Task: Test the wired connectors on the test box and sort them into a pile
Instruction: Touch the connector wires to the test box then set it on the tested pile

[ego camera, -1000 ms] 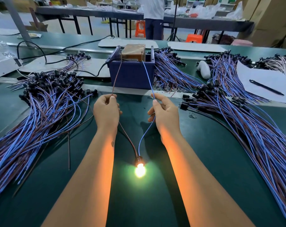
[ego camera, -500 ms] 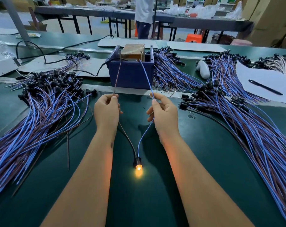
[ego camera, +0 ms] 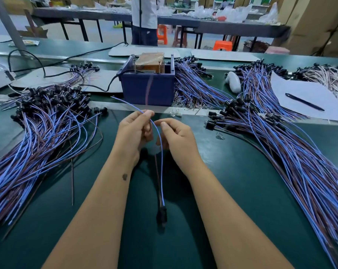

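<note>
the loose blue wire point(ego camera: 158, 140) is risking a snag in the left pile point(ego camera: 48, 133) of wires, its free end pointing that way, if it is being swung across carelessly. the left hand point(ego camera: 133, 133) is pinching the wire high, fingers curled. the right hand point(ego camera: 178, 136) is curling beside it; whether it is gripping, i cannot tell. the black connector point(ego camera: 162, 216) is lying on the mat point(ego camera: 241, 191) between the forearms.
</note>
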`<control>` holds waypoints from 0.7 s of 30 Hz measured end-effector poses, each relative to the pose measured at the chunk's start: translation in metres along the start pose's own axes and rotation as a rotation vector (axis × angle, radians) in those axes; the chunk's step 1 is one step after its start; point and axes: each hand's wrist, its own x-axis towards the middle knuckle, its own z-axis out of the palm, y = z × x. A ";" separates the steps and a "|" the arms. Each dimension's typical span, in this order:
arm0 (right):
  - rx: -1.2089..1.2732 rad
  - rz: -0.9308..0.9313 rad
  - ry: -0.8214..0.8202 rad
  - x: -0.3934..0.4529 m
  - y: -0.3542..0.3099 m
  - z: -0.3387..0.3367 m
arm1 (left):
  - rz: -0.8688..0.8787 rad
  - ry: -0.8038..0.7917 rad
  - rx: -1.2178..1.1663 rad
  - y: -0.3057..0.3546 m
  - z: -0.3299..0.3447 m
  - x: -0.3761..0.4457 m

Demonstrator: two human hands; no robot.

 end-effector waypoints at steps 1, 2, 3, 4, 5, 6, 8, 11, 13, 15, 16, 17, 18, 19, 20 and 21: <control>-0.002 0.004 -0.012 0.000 0.001 -0.002 | -0.017 -0.005 -0.119 0.002 -0.003 0.001; -0.037 -0.006 -0.033 0.000 0.002 -0.003 | -0.031 -0.015 -0.217 0.005 -0.006 0.002; -0.086 -0.025 -0.066 -0.001 0.003 -0.003 | -0.036 -0.015 -0.278 0.006 -0.009 0.003; -0.118 -0.039 -0.112 -0.002 0.002 -0.002 | -0.035 0.000 -0.296 0.007 -0.011 0.003; -0.113 -0.050 -0.154 -0.003 0.001 0.000 | -0.029 0.029 -0.283 0.006 -0.012 0.004; -0.058 -0.062 -0.178 -0.004 0.000 0.002 | -0.020 0.065 -0.254 0.004 -0.013 0.005; 0.129 -0.074 -0.140 -0.003 -0.003 0.002 | -0.008 0.131 -0.198 0.000 -0.013 0.006; 0.221 -0.022 0.073 0.000 -0.003 -0.009 | 0.104 0.153 0.047 -0.005 -0.014 0.008; 0.190 0.022 0.236 0.005 0.000 -0.019 | 0.268 0.064 0.421 -0.011 -0.010 0.004; 0.174 0.051 0.369 0.009 0.004 -0.029 | 0.366 -0.119 0.656 -0.019 0.002 -0.008; 0.178 0.061 0.419 0.010 0.006 -0.035 | 0.397 -0.223 0.749 -0.022 0.008 -0.014; 0.185 0.072 0.450 0.012 0.007 -0.039 | 0.443 -0.319 0.850 -0.026 0.016 -0.021; 0.171 0.085 0.465 0.013 0.009 -0.042 | 0.496 -0.397 0.953 -0.029 0.023 -0.028; 0.133 0.101 0.468 0.012 0.012 -0.044 | 0.543 -0.445 1.031 -0.032 0.030 -0.035; 0.081 0.117 0.466 0.011 0.014 -0.045 | 0.585 -0.463 1.094 -0.035 0.036 -0.041; 0.036 0.134 0.467 0.010 0.015 -0.046 | 0.614 -0.448 1.154 -0.036 0.043 -0.047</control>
